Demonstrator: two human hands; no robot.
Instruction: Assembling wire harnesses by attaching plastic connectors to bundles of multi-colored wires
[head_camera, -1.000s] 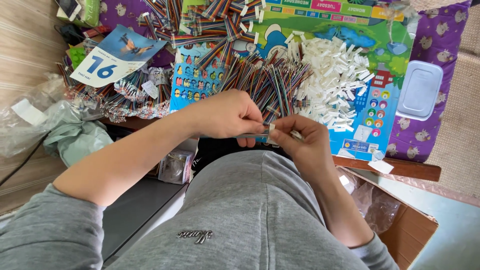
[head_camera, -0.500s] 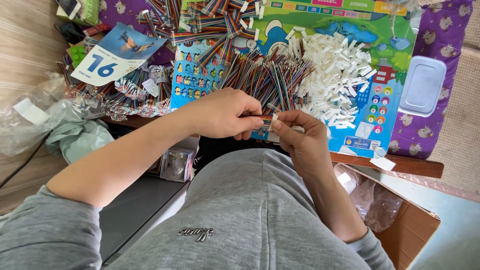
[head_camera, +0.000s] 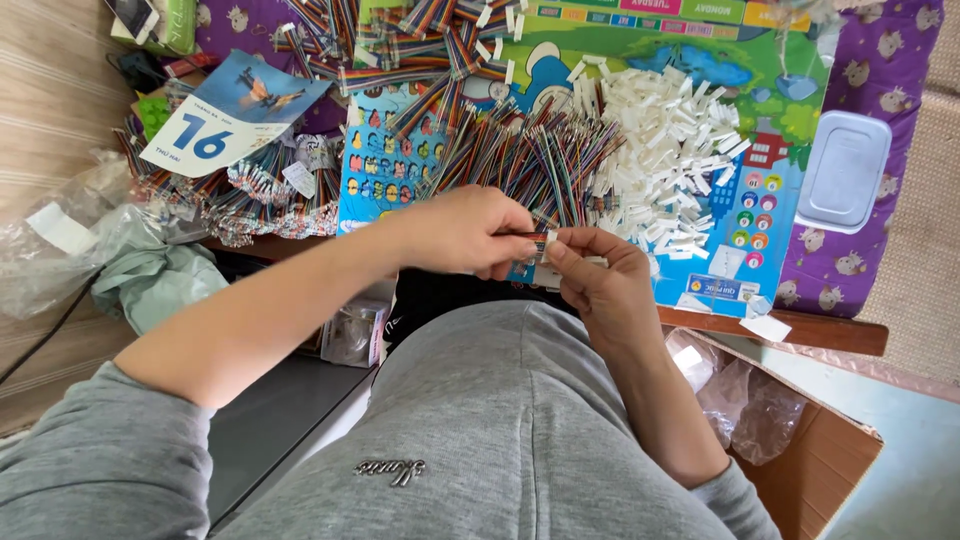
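Nearest, at the lower right, an open cardboard box (head_camera: 815, 455) holds crumpled clear plastic bags (head_camera: 745, 400). Above the lap, the left hand (head_camera: 470, 232) and right hand (head_camera: 600, 280) meet, fingertips pinched shut on a short ribbon wire (head_camera: 538, 240) with a white plug. Beyond, on the worktop (head_camera: 820, 330), lie a heap of coloured wires (head_camera: 540, 155), a pile of white plugs (head_camera: 670, 150) and a closed plastic tub (head_camera: 845, 170).

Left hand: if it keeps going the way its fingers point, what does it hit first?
The left hand points right, so it would meet the right hand first; their fingertips already pinch the same small wire piece. Depth beyond that is unclear.
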